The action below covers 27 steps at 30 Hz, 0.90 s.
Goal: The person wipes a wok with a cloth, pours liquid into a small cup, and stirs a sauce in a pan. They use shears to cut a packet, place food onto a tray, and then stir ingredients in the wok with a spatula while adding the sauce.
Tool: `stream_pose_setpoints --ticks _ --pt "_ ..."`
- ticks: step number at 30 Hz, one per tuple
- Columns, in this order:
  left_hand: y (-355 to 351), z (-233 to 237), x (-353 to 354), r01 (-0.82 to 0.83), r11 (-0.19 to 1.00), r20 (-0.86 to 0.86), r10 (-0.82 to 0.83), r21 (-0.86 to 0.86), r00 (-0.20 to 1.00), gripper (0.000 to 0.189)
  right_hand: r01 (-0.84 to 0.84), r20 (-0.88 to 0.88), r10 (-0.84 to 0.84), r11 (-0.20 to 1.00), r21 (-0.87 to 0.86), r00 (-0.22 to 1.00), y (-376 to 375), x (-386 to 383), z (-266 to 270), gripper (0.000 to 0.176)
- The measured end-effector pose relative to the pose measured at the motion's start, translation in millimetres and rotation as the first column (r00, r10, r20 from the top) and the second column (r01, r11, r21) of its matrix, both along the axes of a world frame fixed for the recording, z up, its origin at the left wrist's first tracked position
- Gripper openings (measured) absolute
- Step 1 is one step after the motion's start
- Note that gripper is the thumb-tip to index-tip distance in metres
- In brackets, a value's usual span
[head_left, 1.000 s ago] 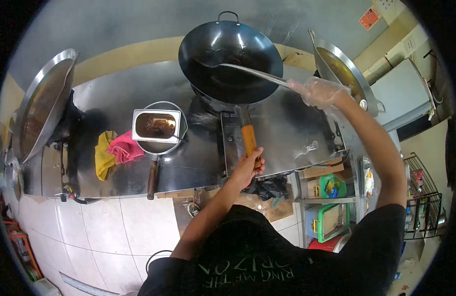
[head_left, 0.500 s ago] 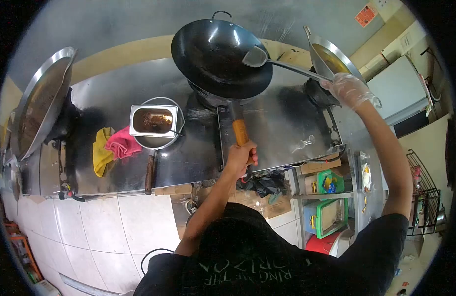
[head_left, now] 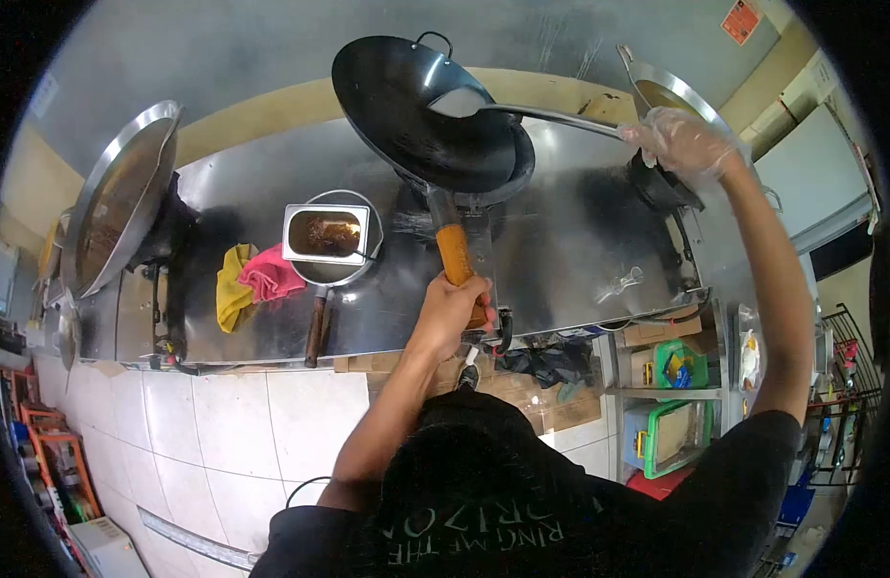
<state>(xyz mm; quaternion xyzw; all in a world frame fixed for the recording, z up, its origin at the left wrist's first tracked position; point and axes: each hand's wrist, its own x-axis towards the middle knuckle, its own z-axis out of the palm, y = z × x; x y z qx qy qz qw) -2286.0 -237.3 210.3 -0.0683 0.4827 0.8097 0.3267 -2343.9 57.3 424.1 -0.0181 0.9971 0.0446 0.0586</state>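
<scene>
My left hand is closed around the wooden handle of a black wok. The wok is tilted and raised off the burner ring, which shows at its lower right. In a clear plastic glove, my right hand grips the end of a long metal wok spatula. The spatula's blade is inside the wok, over its right side. No food can be made out in the wok.
Left of the wok, a rectangular metal container of brown sauce sits on a round pot with a wooden handle. Pink and yellow cloths lie beside it. Large woks stand at left and right. Shelves are below right.
The wok has lifted and tilted, uncovering part of the burner ring. My left hand has moved slightly left with the handle. The spatula blade has shifted left and up. The whole view has shifted.
</scene>
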Motion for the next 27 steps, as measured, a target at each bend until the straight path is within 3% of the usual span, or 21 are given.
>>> stream_pose_setpoints --ticks 2,3,6,9,15,18,19,21,23,24,27 --pt "3 15 4 -0.001 1.000 0.020 0.001 0.005 1.000 0.014 0.050 0.222 -0.056 0.998 0.035 0.973 -9 0 23 0.072" --pt "4 23 6 -0.001 1.000 0.027 0.001 0.005 1.000 0.014 0.079 0.150 -0.076 0.997 -0.018 0.986 -14 6 26 0.071" --pt "5 42 10 0.016 1.000 0.048 -0.015 -0.007 0.999 0.015 0.253 0.268 -0.246 0.967 0.007 0.931 -47 24 54 0.064" --pt "4 59 15 0.010 1.000 0.098 -0.013 0.028 0.995 0.016 0.271 0.341 -0.265 0.962 0.029 0.902 -50 28 68 0.058" --pt "6 79 15 0.023 0.985 0.199 -0.057 0.169 0.978 0.014 0.317 0.349 -0.398 0.910 0.269 0.848 -66 33 85 0.048" --pt "9 89 17 0.045 0.966 0.226 -0.105 0.254 0.968 0.013 0.134 0.470 -0.224 0.967 0.217 0.854 -54 9 69 0.045" --pt "10 89 17 0.047 0.956 0.232 -0.118 0.290 0.965 0.012 -0.123 0.475 -0.004 0.964 0.236 0.880 -44 -3 56 0.048" --pt "13 86 18 0.047 0.931 0.244 -0.143 0.361 0.959 0.012 -0.516 0.390 0.375 0.771 0.374 0.841 17 -44 -4 0.053" --pt "19 73 17 0.075 0.915 0.240 -0.182 0.397 0.953 0.012 -0.457 0.226 0.398 0.812 0.363 0.889 44 -67 -56 0.056" --pt "21 63 16 0.087 0.907 0.238 -0.199 0.412 0.951 0.012 -0.265 0.172 0.233 0.945 0.190 0.957 26 -67 -67 0.058" --pt "27 39 14 0.092 0.872 0.247 -0.235 0.481 0.940 0.013 0.074 0.327 -0.041 0.993 -0.088 0.944 -22 -33 -39 0.063"
